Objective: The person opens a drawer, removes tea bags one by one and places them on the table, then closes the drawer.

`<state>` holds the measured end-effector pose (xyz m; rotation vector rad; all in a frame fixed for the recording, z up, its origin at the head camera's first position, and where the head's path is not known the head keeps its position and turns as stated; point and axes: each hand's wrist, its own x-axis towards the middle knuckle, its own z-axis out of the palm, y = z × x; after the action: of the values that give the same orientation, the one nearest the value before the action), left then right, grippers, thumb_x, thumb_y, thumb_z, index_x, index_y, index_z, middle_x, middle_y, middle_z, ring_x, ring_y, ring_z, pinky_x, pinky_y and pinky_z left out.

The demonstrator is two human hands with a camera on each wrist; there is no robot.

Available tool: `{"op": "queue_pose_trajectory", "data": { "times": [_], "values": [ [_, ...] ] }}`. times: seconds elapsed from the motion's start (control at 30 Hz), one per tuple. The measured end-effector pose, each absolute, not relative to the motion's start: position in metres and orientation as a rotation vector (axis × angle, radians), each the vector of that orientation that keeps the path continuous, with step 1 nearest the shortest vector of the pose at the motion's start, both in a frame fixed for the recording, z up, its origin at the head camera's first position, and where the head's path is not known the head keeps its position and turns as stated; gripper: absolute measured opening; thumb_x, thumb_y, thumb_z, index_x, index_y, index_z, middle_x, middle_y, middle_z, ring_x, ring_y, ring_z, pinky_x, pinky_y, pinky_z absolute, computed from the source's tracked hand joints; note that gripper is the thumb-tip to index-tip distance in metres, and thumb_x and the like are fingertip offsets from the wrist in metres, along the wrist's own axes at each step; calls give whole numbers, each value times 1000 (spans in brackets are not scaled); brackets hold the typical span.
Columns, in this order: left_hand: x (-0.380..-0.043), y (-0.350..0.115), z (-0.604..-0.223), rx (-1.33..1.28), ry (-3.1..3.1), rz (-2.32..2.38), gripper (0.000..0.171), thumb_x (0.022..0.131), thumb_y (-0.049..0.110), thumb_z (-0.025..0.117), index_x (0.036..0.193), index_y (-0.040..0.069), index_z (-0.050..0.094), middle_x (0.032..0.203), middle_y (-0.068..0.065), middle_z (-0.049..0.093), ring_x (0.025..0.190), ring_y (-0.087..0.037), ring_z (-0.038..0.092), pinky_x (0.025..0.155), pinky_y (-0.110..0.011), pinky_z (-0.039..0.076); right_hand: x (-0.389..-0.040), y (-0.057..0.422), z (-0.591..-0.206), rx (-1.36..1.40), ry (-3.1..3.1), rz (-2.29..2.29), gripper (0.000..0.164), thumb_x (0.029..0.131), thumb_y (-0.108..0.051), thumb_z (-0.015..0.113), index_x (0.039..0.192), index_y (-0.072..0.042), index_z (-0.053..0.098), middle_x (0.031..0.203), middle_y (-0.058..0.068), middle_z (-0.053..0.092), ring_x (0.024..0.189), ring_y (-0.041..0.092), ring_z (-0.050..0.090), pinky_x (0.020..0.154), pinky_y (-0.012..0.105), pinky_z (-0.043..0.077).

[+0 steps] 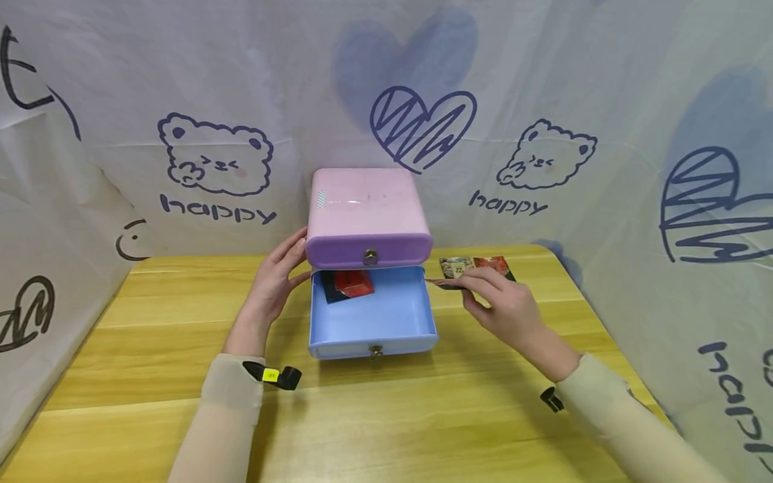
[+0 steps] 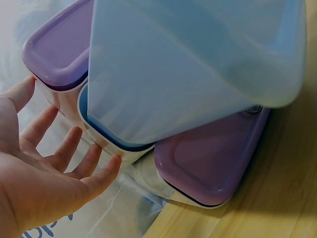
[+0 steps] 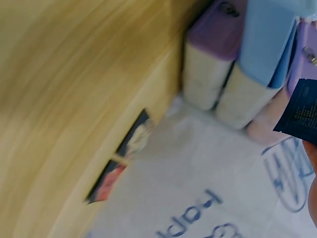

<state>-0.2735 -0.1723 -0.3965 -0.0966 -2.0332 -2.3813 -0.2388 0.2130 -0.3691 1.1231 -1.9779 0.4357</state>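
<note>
Right hand (image 1: 507,305) is pinching a thin dark packet (image 3: 299,110) near the blue drawer's (image 1: 380,318) right edge; left hand (image 1: 272,285) is touching the pink chest (image 1: 365,201), fingers (image 2: 65,148) spread.

Light pinching is probably suiting this flat, printed packet best; gentle bracing is likely helping the smooth, round-cornered, plastic-looking chest resist sliding.

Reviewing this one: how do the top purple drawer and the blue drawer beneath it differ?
The blue drawer is pulled out, while the top purple drawer is shut. The blue drawer's inside shows, holding a black-and-red packet; the top purple drawer's inside is hidden. Both have a small metal knob on the front.
</note>
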Motion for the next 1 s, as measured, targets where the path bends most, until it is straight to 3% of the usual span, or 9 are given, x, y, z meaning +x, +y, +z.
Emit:
{"op": "queue_pose_trajectory", "data": {
  "times": [0.33, 0.7, 1.0],
  "values": [
    [-275, -173, -397, -80, -2050, -2376, 55, 83, 50, 58, 133, 31, 46, 137, -1, 40, 117, -19, 39, 99, -55, 32, -250, 257, -392, 1024, -2116, 421, 29, 75, -8, 65, 103, -14, 67, 100, 2, 63, 80, 13, 59, 49, 33, 52],
    [-274, -173, -397, -81, -2038, -2390, 55, 83, 49, 58, 133, 30, 46, 137, -1, 40, 117, -19, 39, 99, -55, 32, -265, 298, -421, 903, -2189, 376, 32, 75, -9, 68, 106, -14, 66, 99, 3, 64, 80, 16, 59, 52, 37, 51],
    [-273, -173, -396, -83, -2048, -2388, 54, 84, 50, 57, 133, 31, 46, 139, 0, 39, 118, -19, 38, 100, -55, 31, -270, 323, -438, 832, -2307, 279, 33, 74, -11, 70, 107, -11, 67, 101, 9, 66, 89, 23, 60, 68, 45, 54]
  ]
}}
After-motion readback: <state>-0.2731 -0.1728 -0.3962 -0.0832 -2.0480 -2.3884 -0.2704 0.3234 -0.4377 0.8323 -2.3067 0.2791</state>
